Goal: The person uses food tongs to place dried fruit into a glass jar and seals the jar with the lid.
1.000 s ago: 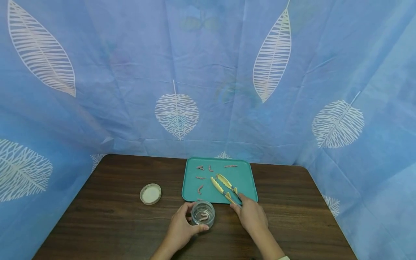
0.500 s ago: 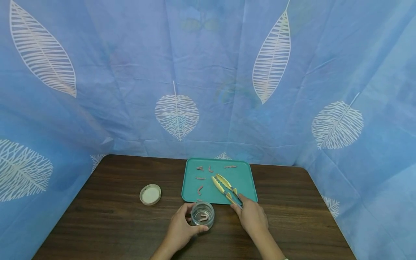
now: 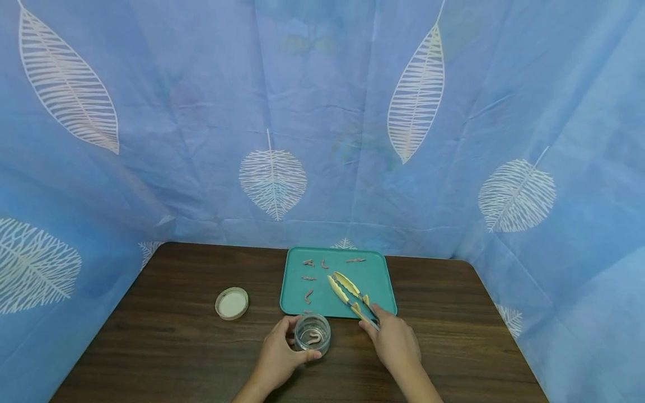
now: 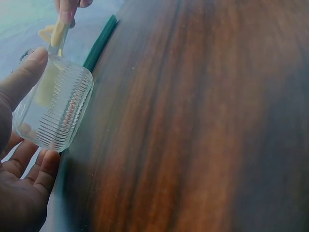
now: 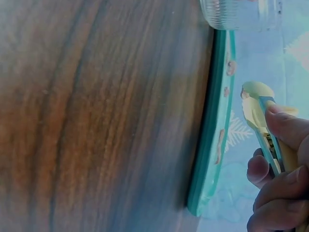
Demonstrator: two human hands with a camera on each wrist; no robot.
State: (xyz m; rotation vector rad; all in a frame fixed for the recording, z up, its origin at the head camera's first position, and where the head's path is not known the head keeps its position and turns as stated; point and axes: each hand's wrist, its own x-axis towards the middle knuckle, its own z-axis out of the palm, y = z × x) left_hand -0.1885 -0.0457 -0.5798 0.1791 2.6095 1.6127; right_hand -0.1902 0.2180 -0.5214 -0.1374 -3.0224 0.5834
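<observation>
My left hand (image 3: pixel 280 350) grips a clear ribbed jar (image 3: pixel 313 321), thumb on the near side and fingers around the left. Pinkish worm-like pieces (image 3: pixel 314 338) lie at the jar's bottom. In the left wrist view the same jar (image 4: pixel 60 104) sits between thumb and fingers. My right hand (image 3: pixel 395 338) holds yellow-tipped tongs (image 3: pixel 356 309) by the handles, their arms spread, above the teal tray (image 3: pixel 375 299). A small pinkish spot shows at the tongs' tip in the right wrist view; whether it is a held piece I cannot tell.
Several pinkish worm-like pieces (image 3: pixel 308 278) lie scattered on the tray, mostly on its left and far side. A round lid (image 3: pixel 232 303) rests left of the jar on the dark wooden table (image 3: pixel 176 324). Behind hangs a blue cloth (image 3: pixel 327 184) with white leaf prints.
The tongs and right hand have shifted slightly right relative to the tray. The left hand keeps its hold on the jar. The whole head view has shifted a little.
</observation>
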